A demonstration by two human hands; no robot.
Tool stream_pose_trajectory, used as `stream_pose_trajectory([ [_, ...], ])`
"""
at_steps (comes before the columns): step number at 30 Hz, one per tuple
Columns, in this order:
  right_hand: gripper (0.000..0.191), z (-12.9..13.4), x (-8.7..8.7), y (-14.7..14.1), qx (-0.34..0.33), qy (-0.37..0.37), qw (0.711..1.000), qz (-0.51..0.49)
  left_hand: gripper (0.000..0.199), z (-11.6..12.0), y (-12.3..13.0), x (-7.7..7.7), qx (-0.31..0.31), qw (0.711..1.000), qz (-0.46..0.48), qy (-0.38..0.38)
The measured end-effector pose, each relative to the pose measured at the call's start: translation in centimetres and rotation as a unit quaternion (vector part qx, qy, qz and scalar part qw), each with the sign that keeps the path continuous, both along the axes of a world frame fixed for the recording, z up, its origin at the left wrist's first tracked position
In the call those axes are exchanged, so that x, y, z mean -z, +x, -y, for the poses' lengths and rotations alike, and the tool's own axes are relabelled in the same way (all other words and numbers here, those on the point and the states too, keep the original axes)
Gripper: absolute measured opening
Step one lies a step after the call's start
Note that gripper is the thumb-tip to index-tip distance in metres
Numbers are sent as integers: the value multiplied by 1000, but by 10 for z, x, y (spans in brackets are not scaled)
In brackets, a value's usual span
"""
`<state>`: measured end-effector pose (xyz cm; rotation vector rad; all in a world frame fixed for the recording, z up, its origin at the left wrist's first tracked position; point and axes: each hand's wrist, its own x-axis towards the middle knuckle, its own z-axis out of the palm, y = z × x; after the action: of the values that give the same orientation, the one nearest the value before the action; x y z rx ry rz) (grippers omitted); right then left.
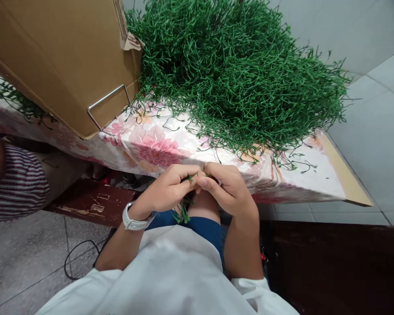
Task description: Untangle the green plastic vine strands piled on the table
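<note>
Stems (183, 214) were clamped by the left grip (170, 188) and right grip (229, 187) (touching); beyond both, greens (246, 83) were heaped on the desk (157, 144).

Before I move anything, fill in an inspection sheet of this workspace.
Surface: flowered cloth, loose sprigs along the front
Job's things: heap of green sprigs; small bunch hanging from left hand
Clutter: cardboard box, metal wire frame beside it
Grip: left hand closed on the small bunch; right hand fingertips meeting it, hold unclear
Cables: black cord looped on floor
Surroundings: tiled wall, dark bench, another person's striped garment
</note>
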<state>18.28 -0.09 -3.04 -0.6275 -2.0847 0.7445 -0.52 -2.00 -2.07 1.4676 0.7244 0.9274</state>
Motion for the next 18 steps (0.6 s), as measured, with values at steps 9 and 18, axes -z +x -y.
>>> stream_pose_trajectory([
  [9, 46, 23, 22, -33, -19, -136, 918, -373, 51, 11, 20, 20, 52, 980, 162, -98],
  [18, 53, 31, 5, -3, 40, -181, 843, -505, 40, 16, 11, 2, -65, 972, 225, -10],
])
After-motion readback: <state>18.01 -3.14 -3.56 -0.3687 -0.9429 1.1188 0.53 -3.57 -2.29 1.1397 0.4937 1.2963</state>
